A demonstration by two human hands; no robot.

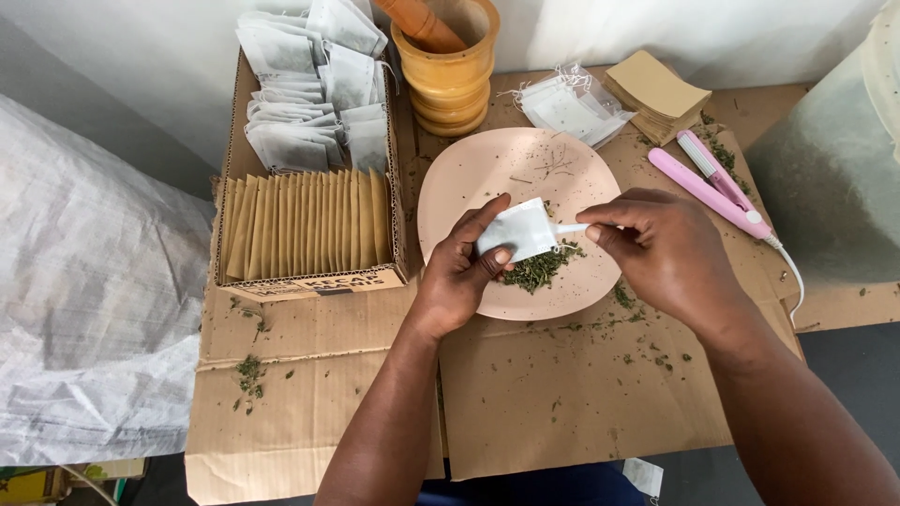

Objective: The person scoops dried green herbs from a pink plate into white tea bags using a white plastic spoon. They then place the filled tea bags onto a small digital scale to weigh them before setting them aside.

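Note:
My left hand [457, 272] holds a small white tea bag [516, 230] over a pale pink plate [487, 169]. My right hand [661, 245] pinches a thin white spoon handle [569, 228] whose tip is at the bag's opening. A small heap of dried green herb [539, 267] lies on the plate just below the bag. Both hands hover above the plate's near half.
A cardboard box [309, 281] at left holds a row of tan envelopes [305, 223] and filled white tea bags [309, 84]. Behind the plate stand a wooden mortar with pestle [450, 61], loose tea bags [567, 108], tan envelopes [656, 92] and a pink sealer [712, 183]. Herb crumbs litter the cardboard.

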